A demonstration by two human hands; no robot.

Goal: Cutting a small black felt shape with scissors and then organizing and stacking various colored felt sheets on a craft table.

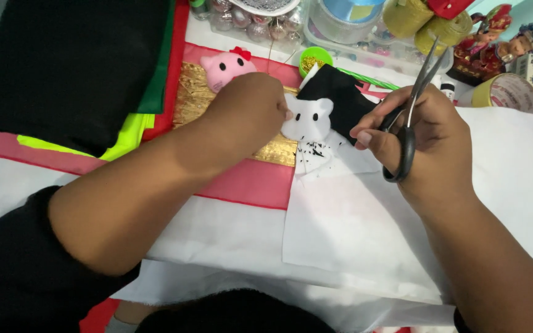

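Note:
My left hand (251, 111) is closed on the left edge of a small white felt bear face (308, 117) with two black eyes. Its fingertips pinch the felt. My right hand (424, 132) holds black-handled scissors (409, 105) with the blades pointing up and away, and its fingers also touch a piece of black felt (339, 92) lying behind the bear face. Tiny black clippings (314, 150) are scattered on the white sheet (353, 228) just below the bear face.
A pink plush head (226, 66) with a red bow lies on gold fabric (192, 92). Black, green and yellow fabric (75, 61) is stacked at the left. A green cup of gold beads (313, 60), ribbon spools, figurines (488, 43) and a tape roll (508, 92) crowd the back.

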